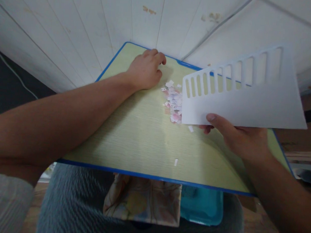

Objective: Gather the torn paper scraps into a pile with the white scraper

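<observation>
My right hand (244,140) grips a thin white slotted panel (236,108) by its lower edge, thumb on the near face and fingertips showing beneath. A row of rounded slots, growing longer towards the right, runs along its upper part. The panel's left end stands beside a heap of small pale pink and white paper scraps (174,100) and covers part of it. Just beyond the heap, my left hand (147,69) rests at the far side of the board, fingers bent and thumb apart, with nothing visible in it.
The yellow-green board (133,136) has a blue rim and lies over my lap. A stray scrap (176,162) is near its front. Below hang a patterned fabric bag (143,202) and a turquoise plastic container (204,207). A white plank wall (113,17) with a cable stands behind.
</observation>
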`<state>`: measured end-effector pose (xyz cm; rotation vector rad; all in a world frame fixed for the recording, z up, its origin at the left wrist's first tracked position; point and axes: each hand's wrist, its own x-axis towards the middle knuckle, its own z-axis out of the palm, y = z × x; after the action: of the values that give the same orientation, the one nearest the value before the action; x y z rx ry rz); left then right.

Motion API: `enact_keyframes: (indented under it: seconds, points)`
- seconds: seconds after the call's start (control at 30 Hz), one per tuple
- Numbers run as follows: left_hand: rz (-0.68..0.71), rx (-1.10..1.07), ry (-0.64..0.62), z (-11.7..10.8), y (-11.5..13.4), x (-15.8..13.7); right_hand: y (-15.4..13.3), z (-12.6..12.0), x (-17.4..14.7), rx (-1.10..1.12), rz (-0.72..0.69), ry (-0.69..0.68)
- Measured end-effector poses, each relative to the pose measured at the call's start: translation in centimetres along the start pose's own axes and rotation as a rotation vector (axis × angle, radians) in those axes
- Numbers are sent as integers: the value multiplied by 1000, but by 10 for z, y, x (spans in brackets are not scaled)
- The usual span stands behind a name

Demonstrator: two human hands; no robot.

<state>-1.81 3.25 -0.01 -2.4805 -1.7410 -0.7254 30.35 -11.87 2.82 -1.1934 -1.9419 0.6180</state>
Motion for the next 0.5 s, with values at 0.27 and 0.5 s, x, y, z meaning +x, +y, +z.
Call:
enact_keyframes:
  seconds: [0.27,0.5]
  points:
    - [35,-122,42,15,-14,4,-1,0,-10,83,38,-204]
    - [37,-114,66,17,-16,4,-7,4,0,119,113,-68]
